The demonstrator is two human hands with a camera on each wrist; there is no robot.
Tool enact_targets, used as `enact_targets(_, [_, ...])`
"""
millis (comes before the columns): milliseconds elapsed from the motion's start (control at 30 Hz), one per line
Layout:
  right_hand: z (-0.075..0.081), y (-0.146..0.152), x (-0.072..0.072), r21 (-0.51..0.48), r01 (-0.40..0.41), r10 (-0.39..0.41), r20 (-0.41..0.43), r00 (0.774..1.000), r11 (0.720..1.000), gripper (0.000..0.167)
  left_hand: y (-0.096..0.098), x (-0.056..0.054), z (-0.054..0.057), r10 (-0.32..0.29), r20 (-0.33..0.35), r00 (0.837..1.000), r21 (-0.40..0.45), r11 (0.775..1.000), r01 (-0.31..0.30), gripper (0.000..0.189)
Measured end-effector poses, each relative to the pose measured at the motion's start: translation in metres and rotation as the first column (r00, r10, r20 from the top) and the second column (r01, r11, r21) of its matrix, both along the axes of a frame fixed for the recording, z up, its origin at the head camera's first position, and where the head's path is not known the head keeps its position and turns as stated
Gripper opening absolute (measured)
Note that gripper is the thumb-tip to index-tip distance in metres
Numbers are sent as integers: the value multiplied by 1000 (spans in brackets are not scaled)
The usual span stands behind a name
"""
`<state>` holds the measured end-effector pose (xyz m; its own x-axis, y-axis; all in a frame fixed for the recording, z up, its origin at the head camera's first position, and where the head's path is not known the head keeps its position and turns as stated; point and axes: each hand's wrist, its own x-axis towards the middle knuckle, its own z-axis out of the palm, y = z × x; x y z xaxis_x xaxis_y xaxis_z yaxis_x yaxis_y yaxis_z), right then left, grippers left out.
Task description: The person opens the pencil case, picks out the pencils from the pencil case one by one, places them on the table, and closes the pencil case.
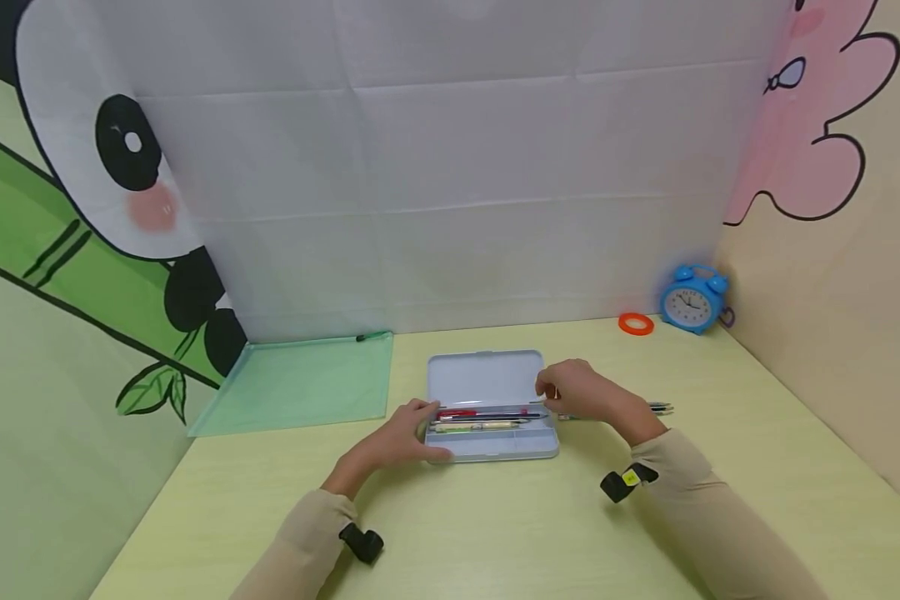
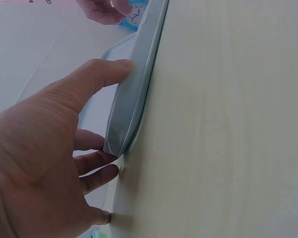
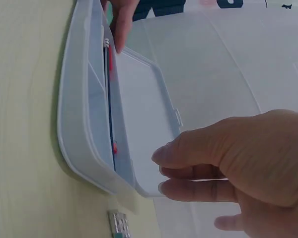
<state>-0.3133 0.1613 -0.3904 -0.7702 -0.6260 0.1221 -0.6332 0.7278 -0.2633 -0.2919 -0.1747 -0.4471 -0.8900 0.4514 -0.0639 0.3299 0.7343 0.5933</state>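
An open light-blue pencil case (image 1: 536,443) lies on the table, its lid (image 1: 483,375) folded back. Inside are several pens and pencils (image 1: 476,426), some red, one with a pale barrel. My left hand (image 1: 401,435) holds the case by its left end; the thumb (image 2: 102,77) presses on the front wall and the other fingers reach round the end. At the right edge of the lid hovers my right hand (image 1: 581,390), fingers loosely bent, with nothing visible between thumb and fingertips in the right wrist view. Partly behind it, several pens (image 1: 660,408) lie on the table.
A green mesh pouch (image 1: 307,383) lies at the back left. Toward the back right are an orange ring (image 1: 636,324) and a blue alarm clock (image 1: 687,302). A white cloth (image 1: 457,167) hangs along the back, and a wall (image 1: 832,333) borders the right side.
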Motion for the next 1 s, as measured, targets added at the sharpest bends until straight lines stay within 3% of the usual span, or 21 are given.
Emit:
enact_targets(100, [-5,-12,2,-11,-25,25,-40,999,1000,6,-1,-1,-1,-7,-2,1000,1,1000,7,102])
enact_targets(267, [-13,-26,6,-56,-77,76,-23,997,995,9,0,-1,0,-13,-4,1000,14,1000,13,102])
enact_targets(400, [-20,-32,8,-34,-101,100,-31,994,994,11,0,0,1,-12,-3,1000,7,1000,12,101])
enact_targets(700, [-28,-40,9,80,-51,59,-108,992,996,8,1,2,2,-3,-1,1000,5,1000,3,101])
enact_targets(1000, [-30,-43,11,84,-1,8,-78,997,996,14,0,3,2,0,6,1000,3,1000,0,101])
